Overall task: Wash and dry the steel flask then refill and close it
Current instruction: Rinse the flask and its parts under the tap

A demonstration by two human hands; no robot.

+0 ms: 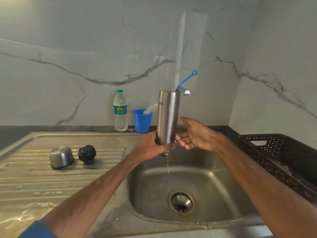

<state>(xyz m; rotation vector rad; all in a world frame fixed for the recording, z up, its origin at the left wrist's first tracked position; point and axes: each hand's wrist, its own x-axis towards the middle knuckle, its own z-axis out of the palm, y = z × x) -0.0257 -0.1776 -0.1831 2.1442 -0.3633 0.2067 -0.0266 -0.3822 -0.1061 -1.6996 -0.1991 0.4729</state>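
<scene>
While the flask [168, 117] hung above the sink [223, 186], a steel cap [61, 157] and a black stopper [87, 154] lay side by side on the ribbed drainboard [34, 177] to the sink's left. Behind the sink, against the marble wall, stood a water bottle [120, 110] and a blue cup [142, 121]. A brush [187, 79] leaned in the cup, its blue handle slanting up past the flask, which hid its middle and most of the tap [185, 92]. A dark perforated basket [274, 152] sat to the sink's right.

The flask was plain brushed steel, streaked wet. Its long axis stood nearly vertical, flat end up and narrow end down, and water trickled from it toward the drain [181, 202].

The left hand [154, 148] was wrapped round the flask's lower end. The right hand [193, 134] hovered just to its right, fingers loose and holding nothing. I could not tell whether they touched the steel.
</scene>
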